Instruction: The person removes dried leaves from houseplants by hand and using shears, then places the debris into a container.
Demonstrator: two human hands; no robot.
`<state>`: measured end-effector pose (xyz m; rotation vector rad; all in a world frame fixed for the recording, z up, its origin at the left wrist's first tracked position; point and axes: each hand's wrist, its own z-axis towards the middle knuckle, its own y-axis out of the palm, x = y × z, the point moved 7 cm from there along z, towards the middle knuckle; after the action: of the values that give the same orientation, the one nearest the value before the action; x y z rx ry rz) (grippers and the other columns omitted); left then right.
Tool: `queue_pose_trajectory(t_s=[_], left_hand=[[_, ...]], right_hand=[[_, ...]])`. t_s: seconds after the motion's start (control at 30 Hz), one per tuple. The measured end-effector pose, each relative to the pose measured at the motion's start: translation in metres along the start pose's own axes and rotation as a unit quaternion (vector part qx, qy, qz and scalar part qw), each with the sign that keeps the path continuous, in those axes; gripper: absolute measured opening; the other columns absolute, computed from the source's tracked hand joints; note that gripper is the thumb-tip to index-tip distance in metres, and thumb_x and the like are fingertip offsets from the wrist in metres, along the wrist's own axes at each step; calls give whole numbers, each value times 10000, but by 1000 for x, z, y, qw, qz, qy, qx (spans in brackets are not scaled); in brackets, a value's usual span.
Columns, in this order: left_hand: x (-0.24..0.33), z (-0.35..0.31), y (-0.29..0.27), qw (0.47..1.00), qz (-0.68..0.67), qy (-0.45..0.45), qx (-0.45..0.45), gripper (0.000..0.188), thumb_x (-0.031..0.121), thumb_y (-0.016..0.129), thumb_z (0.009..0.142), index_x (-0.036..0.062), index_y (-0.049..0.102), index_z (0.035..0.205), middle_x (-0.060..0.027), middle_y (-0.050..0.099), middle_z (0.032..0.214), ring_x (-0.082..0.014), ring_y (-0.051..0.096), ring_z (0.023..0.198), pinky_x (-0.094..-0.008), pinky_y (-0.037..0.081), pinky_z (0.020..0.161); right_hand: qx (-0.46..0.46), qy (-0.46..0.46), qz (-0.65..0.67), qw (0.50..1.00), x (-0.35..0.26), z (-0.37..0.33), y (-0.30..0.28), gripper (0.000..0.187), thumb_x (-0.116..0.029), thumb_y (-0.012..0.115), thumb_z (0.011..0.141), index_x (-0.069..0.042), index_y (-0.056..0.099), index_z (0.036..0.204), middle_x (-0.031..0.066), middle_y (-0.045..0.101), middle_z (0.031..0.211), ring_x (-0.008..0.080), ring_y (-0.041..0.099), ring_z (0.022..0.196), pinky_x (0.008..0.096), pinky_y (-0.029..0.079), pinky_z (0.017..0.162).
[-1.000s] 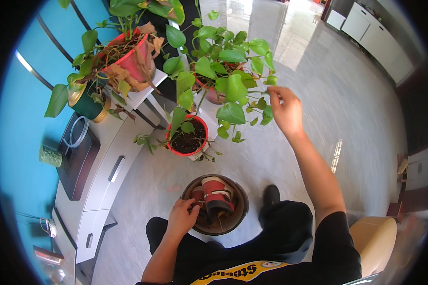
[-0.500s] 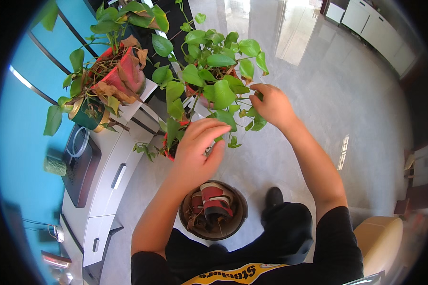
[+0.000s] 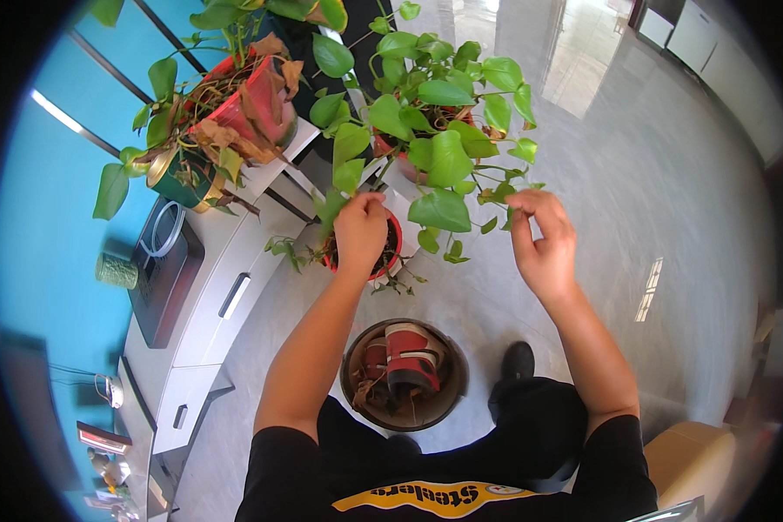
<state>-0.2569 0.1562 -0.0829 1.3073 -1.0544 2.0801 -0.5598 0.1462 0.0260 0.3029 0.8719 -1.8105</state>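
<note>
While the two hands are busy around the heart-leaved pothos [image 3: 450, 158], a light touch seems best, since its stems look thin and would probably snap or tear under a tug. It grows from the middle red pot [image 3: 414, 174], ahead of the person, with trailing stems hanging toward the right. The right hand [image 3: 544, 248] is at the ends of those stems, its thumb and forefinger bent toward each other; whether a leaf or stem lies between them I cannot tell. The left hand [image 3: 361, 235] hangs over the small red pot [image 3: 398, 237], fingers curled toward the thumb, just beside a blurred leaf [image 3: 329, 213]; the back of the hand hides whether they grip anything. Good handling would mean steadying a stem nearer its base before putting any pull on the far end, so that strain is kept off the roots. Because the left hand is so near the small pot's rim, a raised wrist should help avoid knocking it. Below, a brown bucket [image 3: 459, 383] holding red-and-white shoes [image 3: 411, 352] stands close before the lap, so the knees need care too.
</note>
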Motion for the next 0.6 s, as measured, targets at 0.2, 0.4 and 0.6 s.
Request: queue_pose_trajectory(t_s=[0.2, 0.4, 0.6], left_hand=[[31, 0, -23, 995, -17, 33, 93, 183, 103, 572, 903, -30, 680, 839, -157, 676, 731, -208, 615, 645, -344, 503, 667], [26, -24, -60, 988, -60, 88, 109, 106, 32, 601, 880, 7, 699, 909, -100, 704, 776, -150, 610, 662, -306, 503, 665], [67, -15, -60, 984, 100, 137, 53, 319, 47, 683, 835, 32, 670, 1154, -112, 632, 910, -253, 617, 802, -391, 522, 759]], right_hand=[[-53, 11, 1, 999, 7, -26, 3, 219, 108, 634, 855, -41, 706, 997, 121, 705, 1004, 288, 684, 877, 360, 562, 744], [-69, 41, 2, 997, 15, -41, 2, 218, 110, 629, 855, -38, 707, 995, 125, 704, 998, 288, 685, 857, 358, 560, 725], [-97, 49, -12, 994, 18, -57, 4, 211, 108, 629, 861, -30, 709, 1000, 124, 705, 1006, 261, 680, 821, 337, 554, 692]])
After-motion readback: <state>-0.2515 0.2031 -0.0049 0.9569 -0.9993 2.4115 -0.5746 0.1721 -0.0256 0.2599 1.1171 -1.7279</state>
